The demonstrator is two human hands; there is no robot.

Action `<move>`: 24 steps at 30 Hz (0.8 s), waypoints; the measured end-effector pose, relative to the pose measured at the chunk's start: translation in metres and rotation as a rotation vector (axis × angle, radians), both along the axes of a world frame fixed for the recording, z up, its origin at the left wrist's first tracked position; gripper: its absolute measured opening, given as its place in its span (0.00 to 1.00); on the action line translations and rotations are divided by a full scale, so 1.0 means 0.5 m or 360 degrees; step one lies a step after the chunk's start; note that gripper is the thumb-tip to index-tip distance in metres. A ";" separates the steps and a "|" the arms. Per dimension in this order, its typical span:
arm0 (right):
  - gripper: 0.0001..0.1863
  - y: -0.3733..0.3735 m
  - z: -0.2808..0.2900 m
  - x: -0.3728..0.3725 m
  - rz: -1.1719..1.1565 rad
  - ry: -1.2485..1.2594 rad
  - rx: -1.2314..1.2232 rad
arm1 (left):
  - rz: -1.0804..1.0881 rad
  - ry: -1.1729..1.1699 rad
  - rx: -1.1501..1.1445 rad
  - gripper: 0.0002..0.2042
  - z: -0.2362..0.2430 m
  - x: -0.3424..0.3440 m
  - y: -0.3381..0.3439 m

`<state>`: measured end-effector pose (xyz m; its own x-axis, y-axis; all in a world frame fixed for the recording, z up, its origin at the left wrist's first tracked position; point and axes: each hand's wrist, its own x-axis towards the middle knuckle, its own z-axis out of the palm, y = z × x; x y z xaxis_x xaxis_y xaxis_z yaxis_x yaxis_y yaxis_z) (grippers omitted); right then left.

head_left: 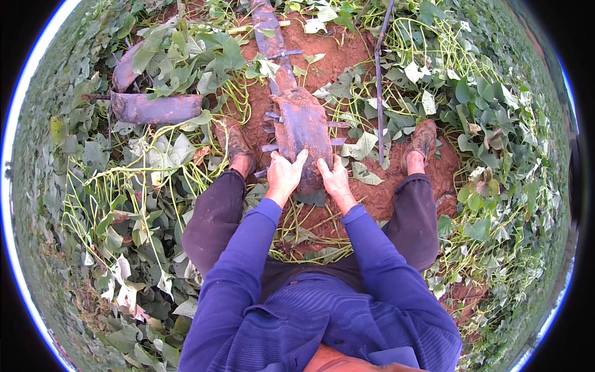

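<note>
My left hand (284, 175) and my right hand (334, 181) grip the lower end of a wide, dark, soil-smeared strip (300, 124), thumbs on top and fingers partly hidden at its edges. A narrower section (268, 34) continues from it up the bare soil, crossed by short thin pieces (286, 53). The strip lies between my two muddy shoes (235, 142), (421, 142). Whether the wide part is a folded length or a separate piece, I cannot tell.
Leafy vines (136, 229) with pale stems cover both sides of the red soil (378, 186). Another bent dark piece (155, 106) rests on the plants at upper left. A long thin stick (379, 99) lies right of the strip, from the upper edge down.
</note>
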<state>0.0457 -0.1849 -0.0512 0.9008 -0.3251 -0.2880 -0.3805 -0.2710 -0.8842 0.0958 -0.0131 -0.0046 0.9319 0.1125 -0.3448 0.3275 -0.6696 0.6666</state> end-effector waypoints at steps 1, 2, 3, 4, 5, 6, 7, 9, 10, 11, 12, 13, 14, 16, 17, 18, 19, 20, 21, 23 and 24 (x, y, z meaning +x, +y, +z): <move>0.40 -0.002 0.018 -0.011 0.0022 -0.0009 -0.0024 | -0.0042 0.0012 0.0034 0.53 0.015 -0.007 -0.002; 0.39 -0.003 0.038 -0.025 0.0042 -0.0018 -0.0048 | -0.0085 0.0024 0.0069 0.55 0.029 -0.017 -0.001; 0.39 -0.004 0.054 -0.040 0.0061 -0.0027 -0.0072 | -0.0097 0.0051 0.0067 0.56 0.044 -0.029 0.004; 0.41 -0.004 0.064 -0.052 0.0088 0.0020 -0.0214 | -0.0108 0.0069 0.0062 0.57 0.061 -0.042 0.007; 0.41 -0.008 0.074 -0.067 0.0111 0.0041 -0.0217 | -0.0121 0.0088 0.0057 0.57 0.078 -0.056 0.011; 0.41 -0.012 0.086 -0.083 0.0132 0.0063 -0.0220 | -0.0136 0.0088 0.0055 0.58 0.078 -0.069 0.013; 0.42 -0.010 0.101 -0.095 0.0167 0.0077 -0.0221 | -0.0126 0.0084 0.0055 0.58 0.087 -0.085 0.018; 0.42 -0.016 0.116 -0.130 0.0208 0.0128 -0.0211 | -0.0148 0.0114 -0.0028 0.59 0.091 -0.117 0.024; 0.42 -0.017 0.138 -0.148 0.0242 0.0173 -0.0229 | -0.0143 0.0156 -0.0078 0.59 0.102 -0.137 0.025; 0.42 -0.022 0.149 -0.169 0.0270 0.0225 -0.0246 | -0.0157 0.0233 -0.0106 0.59 0.113 -0.155 0.026; 0.42 -0.029 0.150 -0.186 0.0301 0.0301 -0.0319 | -0.0181 0.0260 -0.0169 0.59 0.111 -0.170 0.029; 0.43 -0.031 0.163 -0.204 0.0331 0.0332 -0.0292 | -0.0199 0.0295 -0.0234 0.59 0.098 -0.188 0.034; 0.43 -0.034 0.185 -0.224 0.0352 0.0369 -0.0266 | -0.0227 0.0310 -0.0342 0.60 0.094 -0.205 0.039; 0.45 -0.032 0.206 -0.258 0.0383 0.0369 -0.0333 | -0.0221 0.0332 -0.0485 0.56 0.048 -0.242 0.047; 0.46 -0.033 0.206 -0.262 0.0397 0.0400 -0.0348 | -0.0214 0.0303 -0.0580 0.52 0.028 -0.248 0.047; 0.46 -0.033 0.206 -0.260 0.0411 0.0430 -0.0362 | -0.0209 0.0271 -0.0676 0.49 0.007 -0.251 0.047; 0.47 -0.035 0.203 -0.261 0.0419 0.0471 -0.0373 | -0.0204 0.0239 -0.0775 0.45 0.014 -0.245 0.044; 0.48 -0.029 0.209 -0.249 0.0397 0.0424 -0.0390 | -0.0192 0.0210 -0.0870 0.42 0.031 -0.238 0.045; 0.49 -0.026 0.219 -0.228 0.0391 0.0478 -0.0498 | -0.0177 0.0386 -0.0818 0.34 0.086 -0.216 0.044; 0.49 -0.019 0.215 -0.174 0.0372 0.0448 -0.0416 | -0.0103 0.0415 -0.1109 0.35 0.083 -0.189 0.059; 0.49 -0.013 0.221 -0.145 0.0413 0.0456 -0.0400 | -0.0130 0.0240 -0.0787 0.36 0.077 -0.193 0.062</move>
<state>-0.0267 -0.1912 0.0591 0.8571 -0.1908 -0.4785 -0.4913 -0.5820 -0.6480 -0.0007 0.0179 0.0338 0.8668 -0.1686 -0.4692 0.4039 -0.3143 0.8591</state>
